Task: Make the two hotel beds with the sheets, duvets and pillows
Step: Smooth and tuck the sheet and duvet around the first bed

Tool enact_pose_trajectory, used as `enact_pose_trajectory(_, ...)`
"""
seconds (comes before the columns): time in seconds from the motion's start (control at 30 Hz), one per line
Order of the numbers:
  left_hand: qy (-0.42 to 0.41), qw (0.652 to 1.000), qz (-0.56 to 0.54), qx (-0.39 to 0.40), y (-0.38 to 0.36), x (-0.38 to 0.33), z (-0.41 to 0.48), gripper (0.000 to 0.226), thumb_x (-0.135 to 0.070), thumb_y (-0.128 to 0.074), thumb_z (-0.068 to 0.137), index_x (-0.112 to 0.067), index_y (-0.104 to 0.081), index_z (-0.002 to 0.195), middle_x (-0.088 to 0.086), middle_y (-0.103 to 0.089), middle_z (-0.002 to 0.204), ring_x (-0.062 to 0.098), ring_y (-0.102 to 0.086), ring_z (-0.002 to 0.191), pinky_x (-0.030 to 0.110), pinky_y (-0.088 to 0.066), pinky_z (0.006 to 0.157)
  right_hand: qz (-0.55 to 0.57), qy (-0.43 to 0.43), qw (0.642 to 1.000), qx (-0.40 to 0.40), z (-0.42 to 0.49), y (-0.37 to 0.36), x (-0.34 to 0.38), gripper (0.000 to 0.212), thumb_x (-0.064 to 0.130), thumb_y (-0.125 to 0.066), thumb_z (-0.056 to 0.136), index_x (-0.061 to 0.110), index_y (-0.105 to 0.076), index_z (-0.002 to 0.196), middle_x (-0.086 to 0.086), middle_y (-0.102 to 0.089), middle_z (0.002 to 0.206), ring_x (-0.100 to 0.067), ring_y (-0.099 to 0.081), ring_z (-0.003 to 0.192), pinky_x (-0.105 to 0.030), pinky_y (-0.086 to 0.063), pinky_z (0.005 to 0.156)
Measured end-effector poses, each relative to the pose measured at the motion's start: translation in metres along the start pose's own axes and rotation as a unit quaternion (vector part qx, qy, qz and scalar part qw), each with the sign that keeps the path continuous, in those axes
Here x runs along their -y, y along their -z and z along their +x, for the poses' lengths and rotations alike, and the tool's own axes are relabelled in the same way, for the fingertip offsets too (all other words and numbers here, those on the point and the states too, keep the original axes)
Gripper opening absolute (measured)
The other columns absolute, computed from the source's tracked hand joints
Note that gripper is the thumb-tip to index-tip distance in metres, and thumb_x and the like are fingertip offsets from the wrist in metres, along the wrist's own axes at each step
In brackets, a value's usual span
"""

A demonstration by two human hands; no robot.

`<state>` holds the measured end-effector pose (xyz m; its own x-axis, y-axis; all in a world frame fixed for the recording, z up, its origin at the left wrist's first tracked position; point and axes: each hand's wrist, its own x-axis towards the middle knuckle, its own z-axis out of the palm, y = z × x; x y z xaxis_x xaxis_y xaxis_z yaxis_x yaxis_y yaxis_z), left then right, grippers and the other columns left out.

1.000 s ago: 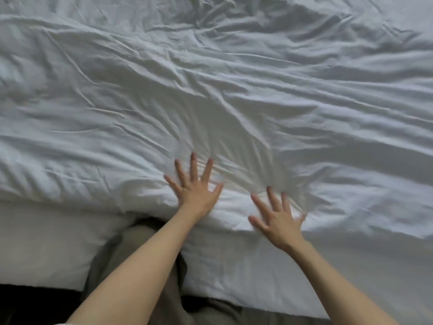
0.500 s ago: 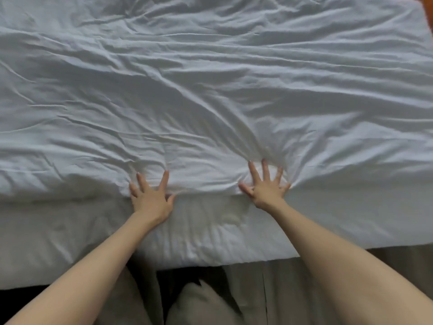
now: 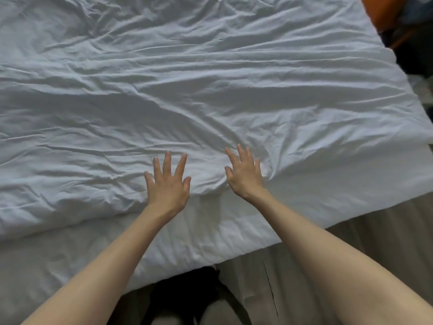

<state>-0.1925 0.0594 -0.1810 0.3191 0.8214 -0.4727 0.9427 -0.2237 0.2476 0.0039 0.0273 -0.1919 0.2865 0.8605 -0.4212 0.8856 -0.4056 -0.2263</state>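
Both my hands lie flat on the white duvet (image 3: 210,90), fingers straight and fanned, gripping nothing. My left hand (image 3: 166,184) has its palm just inside the duvet's near edge, and my right hand (image 3: 244,177) lies just beside it, a little farther onto the cloth, thumbs turned toward one another with a strip of fabric between them. The duvet is spread over the top of the bed and fills most of the view. It is creased all over, with long folds running across it and finer wrinkles fanning out around my right hand. Its near edge runs slantwise from the lower left up to the right, and below that edge shows a band of smoother white sheet (image 3: 187,238) over the side of the mattress. Under the sheet hangs a beige bed skirt (image 3: 351,249), with a dark vertical slit in it near my right forearm. My bare forearms come in from the bottom corners and cover part of the sheet and the skirt. Between them, at the bottom, is a dark patch of floor (image 3: 187,285) and what looks like the greyish cloth of my trousers (image 3: 218,315). Past the bed's far right corner there is something orange (image 3: 379,10) — and beside it dark shapes I cannot make out.
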Motion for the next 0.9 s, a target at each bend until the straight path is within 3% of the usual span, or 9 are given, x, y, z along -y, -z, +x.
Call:
enact_pose_trajectory(0.27, -0.027, 1.0, -0.001, 0.003, 0.013, -0.038, 0.027, 0.062, -0.04, -0.027, 0.104, -0.036, 0.012, 0.152, 0.003, 0.022, 0.159, 0.033, 0.019, 0.146, 0.055, 0.0, 0.117, -0.008, 0.003, 1.0, -0.024, 0.033, 0.022, -0.016, 0.055, 0.033, -0.03, 0.104, 0.033, -0.009, 0.155, 0.0, 0.003, 0.164, -0.024, 0.012, 0.149, -0.054, 0.006, 0.118)
enact_pose_trajectory(0.53, -0.006, 1.0, -0.008, -0.028, -0.021, -0.125, 0.085, 0.068, -0.037, -0.034, 0.101, -0.039, 0.012, 0.151, -0.002, 0.035, 0.154, 0.032, 0.027, 0.143, 0.058, 0.0, 0.115, -0.013, 0.036, 0.998, -0.059, 0.119, 0.039, -0.102, 0.056, 0.032, -0.032, 0.104, 0.035, -0.01, 0.154, -0.001, 0.002, 0.164, -0.025, 0.009, 0.15, -0.056, 0.007, 0.116)
enact_pose_trajectory(0.77, 0.032, 0.996, -0.034, -0.08, -0.086, -0.276, 0.165, 0.061, -0.042, -0.031, 0.101, -0.045, 0.005, 0.15, -0.001, 0.032, 0.156, 0.033, 0.03, 0.142, 0.066, 0.012, 0.108, -0.103, 0.085, 0.987, -0.085, 0.175, 0.053, -0.29, 0.056, 0.055, -0.029, 0.099, 0.046, -0.012, 0.152, 0.008, 0.001, 0.163, -0.022, 0.008, 0.15, -0.063, 0.013, 0.112)
enact_pose_trajectory(0.9, 0.025, 0.993, -0.042, -0.108, -0.13, -0.389, 0.196, 0.058, -0.048, -0.024, 0.1, -0.048, 0.007, 0.149, 0.002, 0.028, 0.157, 0.033, 0.028, 0.143, 0.068, 0.014, 0.107, -0.111, -0.027, 0.989, -0.097, 0.182, 0.092, -0.441, 0.057, 0.061, -0.024, 0.097, 0.05, -0.006, 0.15, 0.013, 0.005, 0.162, -0.017, 0.008, 0.15, -0.064, 0.014, 0.109)
